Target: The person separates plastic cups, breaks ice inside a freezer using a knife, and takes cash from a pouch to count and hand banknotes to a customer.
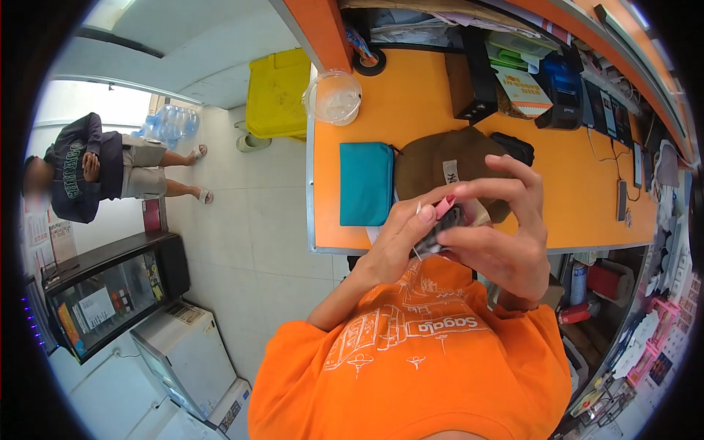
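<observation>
In front of the orange shirt, my left hand (392,246) has its fingers closed round a small plastic-wrapped item (447,224) with dark parts and a pink piece at its top. From the right, my right hand (506,235) pinches the same item between thumb and fingers, some fingers raised and curved. Fingers hide much of the item. Just behind the hands, a brown cap (429,165) with a pale label lies on the orange desk (411,88). Beside the cap is a teal pouch (363,183).
A clear round tub (336,99) and black tape roll (369,62) are near the desk's far left corner. A black box (469,81) and printer (561,88) stand farther back. At left, a person (81,169) stands near bottled water (172,125). A yellow bin (279,95) adjoins the desk.
</observation>
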The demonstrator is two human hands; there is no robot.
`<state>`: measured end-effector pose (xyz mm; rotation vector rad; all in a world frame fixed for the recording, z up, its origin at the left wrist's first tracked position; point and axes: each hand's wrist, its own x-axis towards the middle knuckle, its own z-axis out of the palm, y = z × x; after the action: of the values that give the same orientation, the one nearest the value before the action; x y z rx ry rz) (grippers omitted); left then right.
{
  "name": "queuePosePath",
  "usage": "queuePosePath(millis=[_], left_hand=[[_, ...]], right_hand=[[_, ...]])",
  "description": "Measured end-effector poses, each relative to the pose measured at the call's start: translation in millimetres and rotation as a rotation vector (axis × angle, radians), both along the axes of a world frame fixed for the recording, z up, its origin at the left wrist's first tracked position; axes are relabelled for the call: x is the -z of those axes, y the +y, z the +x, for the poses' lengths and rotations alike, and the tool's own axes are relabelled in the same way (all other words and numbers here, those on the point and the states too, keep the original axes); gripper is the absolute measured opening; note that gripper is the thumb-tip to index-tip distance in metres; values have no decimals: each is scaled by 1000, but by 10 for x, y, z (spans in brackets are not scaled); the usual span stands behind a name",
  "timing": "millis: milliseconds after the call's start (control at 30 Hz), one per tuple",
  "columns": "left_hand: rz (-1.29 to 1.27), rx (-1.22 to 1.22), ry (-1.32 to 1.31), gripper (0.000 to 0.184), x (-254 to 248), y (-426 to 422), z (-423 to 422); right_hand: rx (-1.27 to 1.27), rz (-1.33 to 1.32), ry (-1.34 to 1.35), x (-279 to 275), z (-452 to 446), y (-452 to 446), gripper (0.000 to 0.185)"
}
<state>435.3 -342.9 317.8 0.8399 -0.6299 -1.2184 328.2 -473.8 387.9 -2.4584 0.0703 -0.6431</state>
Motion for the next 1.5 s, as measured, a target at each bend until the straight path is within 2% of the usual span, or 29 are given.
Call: queuePosePath(millis=[200,300,400,600,700,800,1033,1133,1233,1367,1500], left_hand=[[62,-49,179,50,-114,-2,-56],[57,57,111,64,-119,-8,0],[112,52,210,64,-142,-5,-9],[36,-16,-103,49,-134,4,15],[-3,22,-354,57,-140,18,63],[-24,-77,-406,37,-145,-7,21],[160,-38,-5,26,-118,71,2],[135,-125,-33,25,-129,33,-36],[126,-163,-201,27,-161,33,-17],[85,-189,-180,28,-116,40,-38],[52,-228,-140,28,-109,32,-65]], right_hand=[[-14,116,-141,125,-83,-78,15],[-36,196,-197,167,-112,-98,12],[-57,245,-229,196,-147,-97,10],[-44,255,-271,220,-150,-91,7],[-34,237,-245,207,-165,-94,8],[12,228,-212,189,-173,-45,10],[-64,110,-132,69,-182,-45,16],[-78,106,-151,64,-184,-57,16],[-87,84,-166,79,-201,-88,15],[-144,51,-162,66,-217,-145,16],[-187,169,-196,97,-277,-186,17]])
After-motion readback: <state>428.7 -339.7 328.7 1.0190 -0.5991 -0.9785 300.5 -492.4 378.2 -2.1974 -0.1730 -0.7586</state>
